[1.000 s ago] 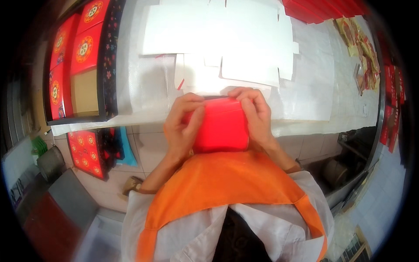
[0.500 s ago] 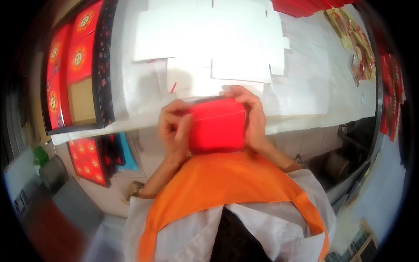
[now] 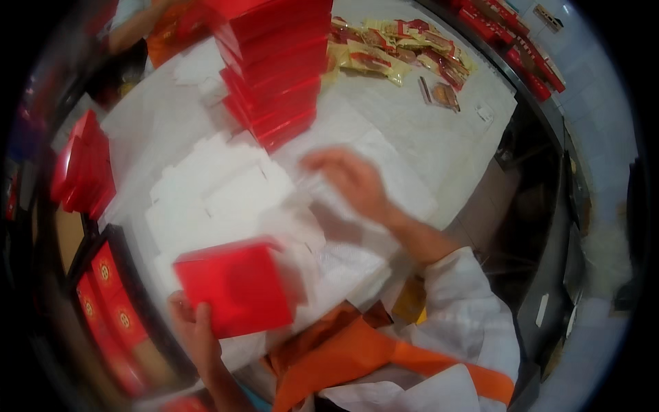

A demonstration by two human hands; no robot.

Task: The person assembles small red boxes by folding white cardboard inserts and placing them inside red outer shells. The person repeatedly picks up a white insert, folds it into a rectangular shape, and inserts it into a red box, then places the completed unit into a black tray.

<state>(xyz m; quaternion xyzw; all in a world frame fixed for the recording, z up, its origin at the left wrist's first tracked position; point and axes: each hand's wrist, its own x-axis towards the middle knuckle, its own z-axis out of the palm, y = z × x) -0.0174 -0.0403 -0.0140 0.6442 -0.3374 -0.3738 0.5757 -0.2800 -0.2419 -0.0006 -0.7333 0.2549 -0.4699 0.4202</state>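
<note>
My left hand [image 3: 194, 328] grips a small red box [image 3: 237, 292] by its left edge, thumb on the face turned to me. The box hangs over the near side of the table, in front of white cardboard sheets [image 3: 206, 189]. My right hand [image 3: 351, 182] is off the box, above the white table cover, a little blurred, its fingers stretched out to the left and nothing seen in them. Beyond it rises a tall stack of red boxes [image 3: 278, 75].
Wrapped food packets [image 3: 398, 51] lie in a heap at the far right of the table. A black-rimmed tray [image 3: 185, 374] with red boxes stands at the lower left. More red boxes [image 3: 86, 165] are piled behind it. Another person's arm [image 3: 137, 29] shows at the far left.
My right hand has let go of the red box and moved forward and right. The left hand alone holds the box. The view has turned to the right, bringing the stack into sight.
</note>
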